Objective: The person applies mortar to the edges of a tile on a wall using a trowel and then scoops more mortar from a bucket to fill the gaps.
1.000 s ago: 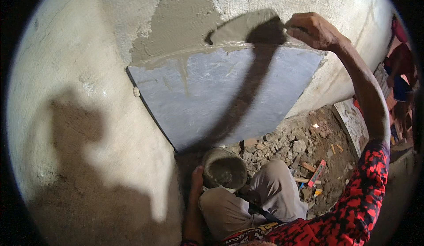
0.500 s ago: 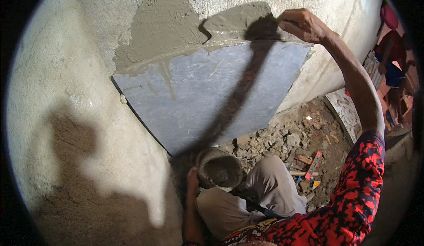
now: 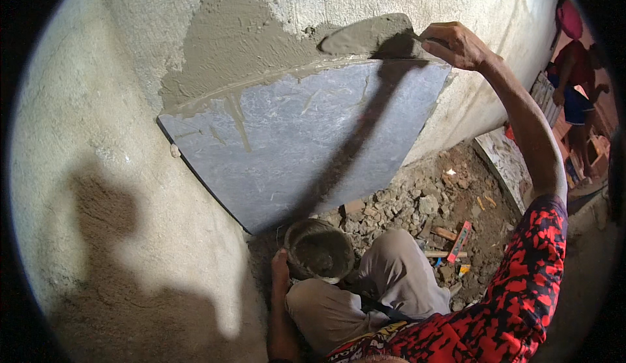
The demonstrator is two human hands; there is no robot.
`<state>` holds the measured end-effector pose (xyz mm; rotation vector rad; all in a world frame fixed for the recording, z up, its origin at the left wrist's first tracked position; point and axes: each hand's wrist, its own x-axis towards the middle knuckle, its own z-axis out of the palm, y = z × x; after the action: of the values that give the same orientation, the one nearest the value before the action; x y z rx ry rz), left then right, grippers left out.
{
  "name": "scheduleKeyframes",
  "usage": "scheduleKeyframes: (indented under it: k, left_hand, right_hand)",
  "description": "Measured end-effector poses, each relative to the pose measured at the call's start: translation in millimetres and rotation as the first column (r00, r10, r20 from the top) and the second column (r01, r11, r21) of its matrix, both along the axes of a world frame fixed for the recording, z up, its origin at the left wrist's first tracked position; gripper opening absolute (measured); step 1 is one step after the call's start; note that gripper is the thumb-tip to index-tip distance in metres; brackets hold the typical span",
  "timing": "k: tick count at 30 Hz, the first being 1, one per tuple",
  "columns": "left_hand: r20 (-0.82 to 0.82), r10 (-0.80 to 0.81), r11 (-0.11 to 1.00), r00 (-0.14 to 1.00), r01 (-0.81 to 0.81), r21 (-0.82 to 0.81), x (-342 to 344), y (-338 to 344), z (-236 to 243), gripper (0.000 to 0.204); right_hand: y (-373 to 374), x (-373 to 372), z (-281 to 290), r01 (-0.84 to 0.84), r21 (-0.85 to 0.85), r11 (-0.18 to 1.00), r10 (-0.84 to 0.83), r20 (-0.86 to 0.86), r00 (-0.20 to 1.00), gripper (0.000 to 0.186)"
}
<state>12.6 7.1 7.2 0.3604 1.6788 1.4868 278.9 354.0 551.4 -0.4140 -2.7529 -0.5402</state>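
Observation:
High on the wall, my right hand (image 3: 456, 45) is closed around the handle of a trowel (image 3: 368, 35). Its mortar-smeared blade lies along the wall just above a grey tile panel (image 3: 287, 141). Wet mortar (image 3: 228, 43) spreads over the wall left of the blade and down to the panel's top edge, with a few drips on the panel. Beside my left knee, my left hand (image 3: 280, 266) is curled at the side of a bucket (image 3: 339, 265) holding some mortar; its fingers are partly hidden.
Broken rubble (image 3: 417, 203) covers the ground right of the bucket. Among it lies a red level (image 3: 460, 242) near a wooden stick. A pale board (image 3: 502, 167) leans farther right. Another person (image 3: 574, 76) stands at the far right. My arm's shadow crosses the panel.
The trowel has swept right along the strip above the panel, leaving its blade flatter to the wall and smoothed mortar to its left. My left hand remains at the bucket.

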Motion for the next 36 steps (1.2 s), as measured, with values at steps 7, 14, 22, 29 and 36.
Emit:
scheduleKeyframes:
  k: [7,14,22,29,36]
  left_hand:
    - [-0.035,-0.104,0.986,0.994,0.108,0.130,-15.7,-11.2,0.2,0.030]
    - [-0.034,-0.088,0.977,0.996,0.093,0.191,-13.0,-9.7,-10.4,0.029]
    - [0.028,0.000,0.996,1.000,-0.002,0.086,-17.5,-10.0,-30.3,0.041]
    - [-0.013,0.020,0.998,1.000,-0.019,0.067,2.7,-5.0,8.1,0.048]
    - [0.025,0.008,0.984,1.000,-0.012,0.176,9.9,0.9,15.7,0.046]
  right_hand:
    - [5.1,4.1,-1.9,-0.009,0.010,1.000,0.009,-0.041,0.999,0.029]
    - [34.5,29.5,-18.4,-0.012,0.015,1.000,0.014,-0.139,0.990,0.026]
    - [44.7,34.7,-24.2,-0.021,0.041,0.999,0.027,-0.167,0.986,0.028]
    - [63.1,54.7,-27.1,0.026,-0.015,1.000,-0.029,-0.176,0.984,0.033]
    - [94.0,78.8,-37.0,0.062,0.011,0.998,-0.055,-0.301,0.952,0.056]
